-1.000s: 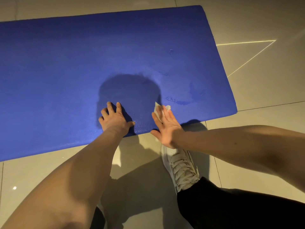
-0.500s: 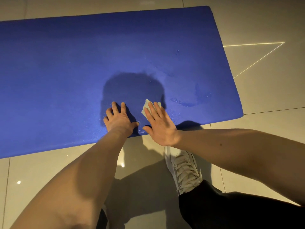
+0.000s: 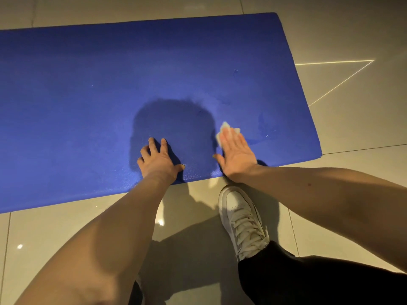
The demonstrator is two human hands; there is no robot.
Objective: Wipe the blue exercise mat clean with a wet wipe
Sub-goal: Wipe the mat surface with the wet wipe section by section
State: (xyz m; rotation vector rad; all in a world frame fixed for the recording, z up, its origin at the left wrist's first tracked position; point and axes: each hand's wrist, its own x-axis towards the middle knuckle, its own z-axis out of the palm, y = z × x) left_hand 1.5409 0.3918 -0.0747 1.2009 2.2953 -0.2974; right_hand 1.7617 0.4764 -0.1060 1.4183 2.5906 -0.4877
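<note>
Presently the blue exercise mat lies flat on the tiled floor, its right end and near edge both in view. The wet wipe sits on the mat close to the near edge, toward the right end, bunched small, with only its far corners showing past the fingertips. The right hand lies on top of it; that grip is flat, fingers straight and side by side, palm down, pressing and not pinching. The left hand rests on the mat well to the left of the wipe. Its grip holds nothing: the fingers are spread and a little bent, bearing down as a brace. Faint damp streaks show just right of the wipe.

Assessment: the wiping stroke is in hand, and much of the mat's left part looks dry.

Recommendation: spread the wipe wider under the palm and hold even pressure. Work in overlapping passes, and move the bracing hand as the wiped area advances, so that the mat does not creep on the glossy tiles. A white shoe stands on the floor just short of the mat's edge.
</note>
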